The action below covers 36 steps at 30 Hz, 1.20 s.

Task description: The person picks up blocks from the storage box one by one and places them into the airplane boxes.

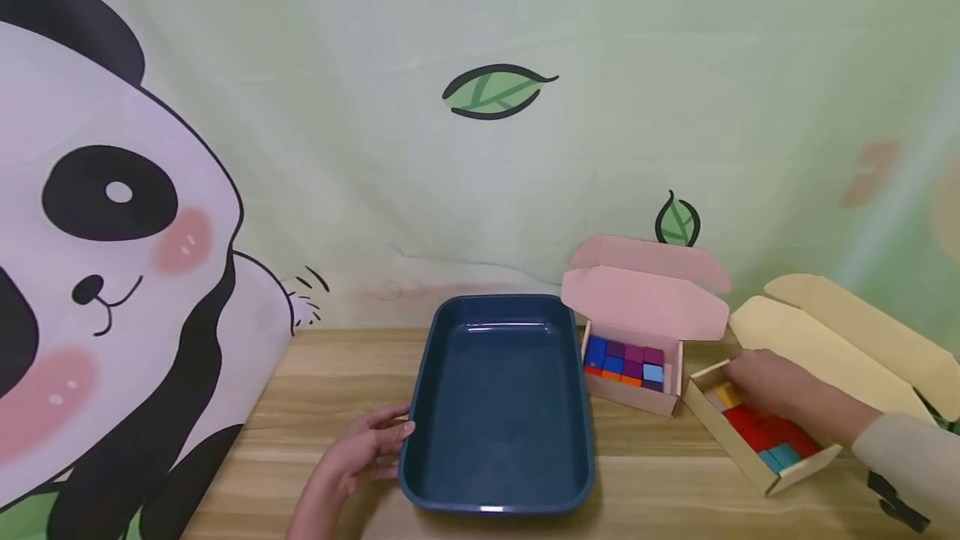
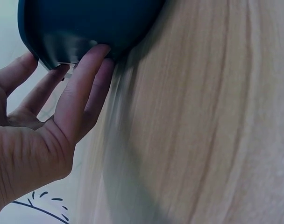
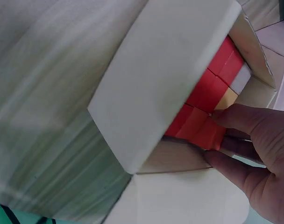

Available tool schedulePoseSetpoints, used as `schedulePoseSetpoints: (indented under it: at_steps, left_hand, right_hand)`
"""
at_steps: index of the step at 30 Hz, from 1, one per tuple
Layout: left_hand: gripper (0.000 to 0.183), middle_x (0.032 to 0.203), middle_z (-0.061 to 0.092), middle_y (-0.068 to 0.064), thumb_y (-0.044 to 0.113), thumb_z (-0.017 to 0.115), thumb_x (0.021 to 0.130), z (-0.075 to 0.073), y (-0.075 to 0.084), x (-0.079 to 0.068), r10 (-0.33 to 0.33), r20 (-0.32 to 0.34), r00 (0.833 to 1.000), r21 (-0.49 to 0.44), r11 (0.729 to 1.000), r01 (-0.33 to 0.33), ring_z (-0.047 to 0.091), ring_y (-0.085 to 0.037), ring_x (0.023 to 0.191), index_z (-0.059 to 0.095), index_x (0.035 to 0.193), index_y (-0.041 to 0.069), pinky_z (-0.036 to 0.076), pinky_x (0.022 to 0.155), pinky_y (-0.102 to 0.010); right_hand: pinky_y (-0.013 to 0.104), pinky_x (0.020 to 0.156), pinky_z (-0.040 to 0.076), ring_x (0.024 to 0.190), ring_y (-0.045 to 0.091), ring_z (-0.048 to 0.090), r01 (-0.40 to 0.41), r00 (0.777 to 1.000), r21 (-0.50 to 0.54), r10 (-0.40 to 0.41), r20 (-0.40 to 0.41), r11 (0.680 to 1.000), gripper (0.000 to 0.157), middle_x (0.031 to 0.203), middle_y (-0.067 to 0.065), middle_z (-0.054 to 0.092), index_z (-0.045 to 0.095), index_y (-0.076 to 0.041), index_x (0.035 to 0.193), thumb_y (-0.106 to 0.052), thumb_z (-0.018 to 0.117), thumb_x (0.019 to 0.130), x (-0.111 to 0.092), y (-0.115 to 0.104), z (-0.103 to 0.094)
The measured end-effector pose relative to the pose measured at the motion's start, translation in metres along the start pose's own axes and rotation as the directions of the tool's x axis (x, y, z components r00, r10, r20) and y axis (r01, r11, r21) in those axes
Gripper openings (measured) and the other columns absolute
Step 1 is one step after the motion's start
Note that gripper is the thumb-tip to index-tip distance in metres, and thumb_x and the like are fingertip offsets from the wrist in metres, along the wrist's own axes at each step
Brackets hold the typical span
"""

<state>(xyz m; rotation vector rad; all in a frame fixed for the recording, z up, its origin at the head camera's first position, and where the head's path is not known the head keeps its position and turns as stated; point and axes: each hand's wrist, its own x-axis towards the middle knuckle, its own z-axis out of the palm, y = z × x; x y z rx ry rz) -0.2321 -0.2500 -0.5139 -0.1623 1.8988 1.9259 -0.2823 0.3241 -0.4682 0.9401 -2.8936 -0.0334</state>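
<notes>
A dark blue rectangular tray (image 1: 590, 448) stands on the table with nothing in it. My left hand (image 1: 358, 450) touches its left side, and in the left wrist view the fairly straight fingers (image 2: 72, 100) rest against the tray's outer wall (image 2: 76, 35). At the right, my right hand (image 1: 787, 394) reaches into an open yellow cardboard box (image 1: 731, 440) of colored blocks. In the right wrist view, the thumb and a finger of that hand (image 3: 268, 149) pinch an orange-red block (image 3: 207, 133) at the box's edge. Other red blocks (image 3: 207, 88) lie beside it.
An open pink box (image 1: 637, 394) holding blue, purple and orange blocks stands between the tray and the yellow box. Behind the wooden table (image 1: 300, 382) hangs a cloth printed with a panda (image 1: 135, 273) and leaves.
</notes>
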Motion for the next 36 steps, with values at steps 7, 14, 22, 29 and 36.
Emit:
schedulePoseSetpoints:
  at_steps: [7,14,22,29,36]
  left_hand:
    - [0.071,0.120,0.060,-0.008,0.029,0.069,0.086,-0.001,-0.005,-0.002,-0.017,0.004,1.000,-0.006,1.000,0.017,0.064,-0.019,0.094,0.036,0.144,0.003,0.054,0.074,-0.042]
    - [0.071,0.121,0.059,-0.008,0.029,0.069,0.087,0.000,-0.005,0.000,-0.004,0.007,1.000,-0.013,1.000,0.004,0.064,-0.019,0.094,0.035,0.144,0.004,0.054,0.074,-0.042]
    - [0.072,0.120,0.059,-0.008,0.029,0.069,0.087,-0.001,-0.003,0.006,-0.004,0.024,1.000,-0.009,1.000,0.004,0.064,-0.019,0.095,0.034,0.144,0.003,0.054,0.075,-0.043]
    - [0.073,0.120,0.060,-0.008,0.030,0.067,0.088,-0.007,-0.004,0.008,-0.015,0.047,0.999,-0.002,1.000,0.015,0.064,-0.020,0.096,0.032,0.145,0.003,0.054,0.076,-0.043]
    - [0.071,0.115,0.062,-0.008,0.031,0.068,0.088,-0.002,-0.003,0.010,-0.001,0.013,1.000,-0.003,1.000,0.001,0.064,-0.019,0.094,0.035,0.144,0.004,0.054,0.075,-0.042]
  right_hand:
    - [0.026,0.049,0.039,0.054,0.011,0.038,0.007,0.998,0.053,-0.010,0.058,0.999,0.020,0.061,-0.005,0.045,0.058,-0.014,0.067,0.001,0.072,0.071,-0.001,0.000,0.007]
    - [0.026,0.048,0.036,0.052,0.011,0.036,-0.002,0.999,0.015,0.002,0.050,1.000,0.022,0.057,-0.007,0.043,0.060,-0.017,0.065,0.000,0.071,0.073,0.000,0.001,0.005]
    - [0.027,0.051,0.039,0.055,0.012,0.038,-0.021,0.999,0.062,0.018,0.049,0.998,0.017,0.062,-0.005,0.048,0.062,-0.013,0.073,0.001,0.071,0.074,0.002,0.003,0.010]
    - [0.026,0.052,0.038,0.056,0.012,0.039,-0.090,0.992,0.063,0.084,0.089,0.994,0.016,0.062,-0.004,0.046,0.060,-0.012,0.074,0.000,0.070,0.074,-0.003,-0.002,0.016]
    - [0.024,0.054,0.034,0.058,0.011,0.038,-0.134,0.979,0.149,0.108,0.173,0.980,0.015,0.062,-0.006,0.042,0.057,-0.013,0.074,-0.003,0.067,0.076,-0.008,-0.002,0.006]
